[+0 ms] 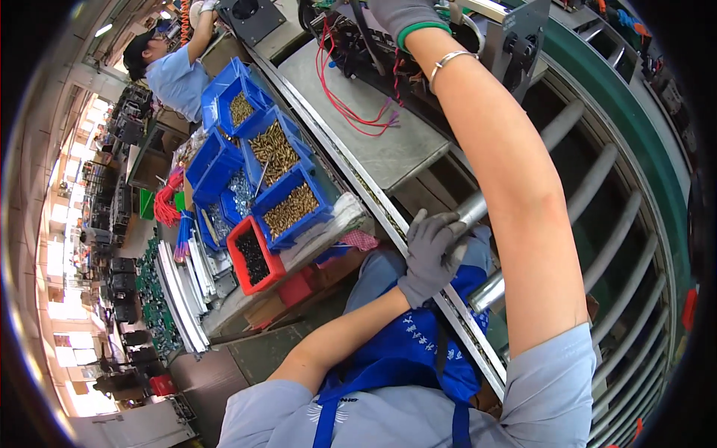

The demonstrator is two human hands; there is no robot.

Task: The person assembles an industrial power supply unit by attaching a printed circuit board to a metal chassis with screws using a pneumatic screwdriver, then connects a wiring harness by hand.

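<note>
My left hand, in a grey glove, is by the metal rail at the conveyor's edge, next to the end of a roller. Its fingers are loosely bent and apart, with nothing visible in them. My right arm stretches far forward. The right hand, in a grey glove with a green cuff, is at the top edge over a dark assembly with wiring; its fingers are cut off from view. Red wires hang from that assembly onto a grey board. Right of the hand stands a dark metal panel with a fan.
To the left, blue bins hold brass-coloured screws and small parts; a red bin holds black screws. Metal strips and green circuit boards lie beyond. Conveyor rollers curve along the right. Another person works at the far left.
</note>
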